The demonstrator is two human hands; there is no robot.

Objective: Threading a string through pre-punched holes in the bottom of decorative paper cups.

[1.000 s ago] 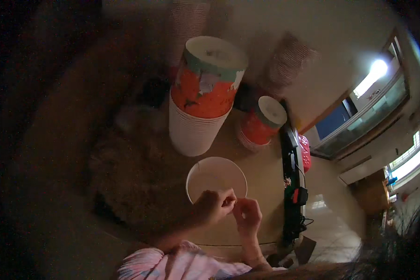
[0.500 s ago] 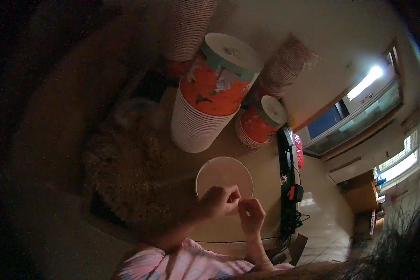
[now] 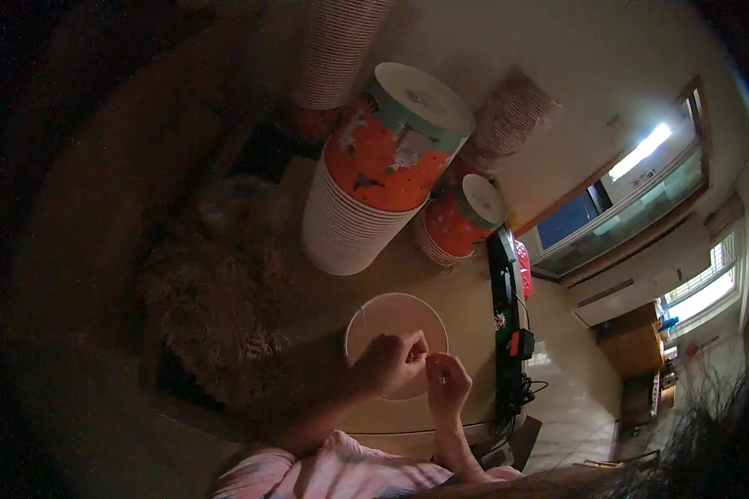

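Both my hands are in front of me, close together over the near part of a round white paper tub (image 3: 395,312). My left hand (image 3: 395,362) is closed, thumb and fingertips pinched. Beside it my right hand (image 3: 448,387) is curled in a pinch as well, the two sets of fingertips nearly meeting. Whatever they hold is too small and dim to make out. A thin pale strand seems to hang at the tub's far left rim. To the left lies a shaggy heap of tan, stringy fibre (image 3: 216,308) in shadow.
Behind the tub stands a tall upside-down stack of orange and white paper tubs (image 3: 383,166), with a smaller stack (image 3: 464,216) to its right. More nested stacks (image 3: 512,112) are by the wall. A dark ledge with a black plug adapter (image 3: 520,343) and cables runs along the table's right side.
The view has shifted slightly, so the tub and stacks sit a little differently. My hands keep nearly the same pinched pose over the tub.
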